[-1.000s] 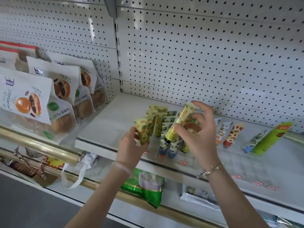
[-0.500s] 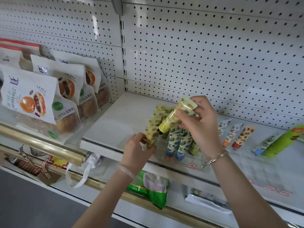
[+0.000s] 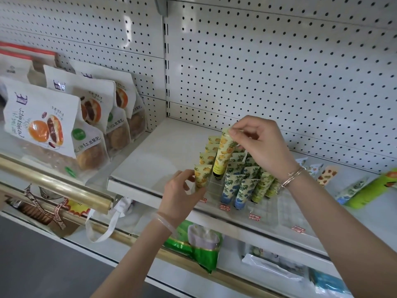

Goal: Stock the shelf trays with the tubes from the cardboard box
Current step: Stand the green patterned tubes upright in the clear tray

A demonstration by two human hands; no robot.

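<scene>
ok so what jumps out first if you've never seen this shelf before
The right hand pinches the top of a yellow pineapple-print tube, cap down, over the left row of tubes at mid-shelf. Just in front, the left hand holds the front yellow tube of that row. Far left, bags of bread rolls stand on the neighbouring shelf.

Bare white metal shelf [image 3: 150,160] runs left of the packed upright patterned tubes [image 3: 240,183], back to the perforated white panel [image 3: 268,72]. White paper pastry bags [image 3: 64,125] wall its left, and loose tubes lying flat [image 3: 327,175] clutter the right. The left hand [image 3: 178,196] pinching the nearest yellow tube [image 3: 202,177] and the right hand [image 3: 264,147] pinching a taller yellow tube [image 3: 223,153] block the near side.
</scene>
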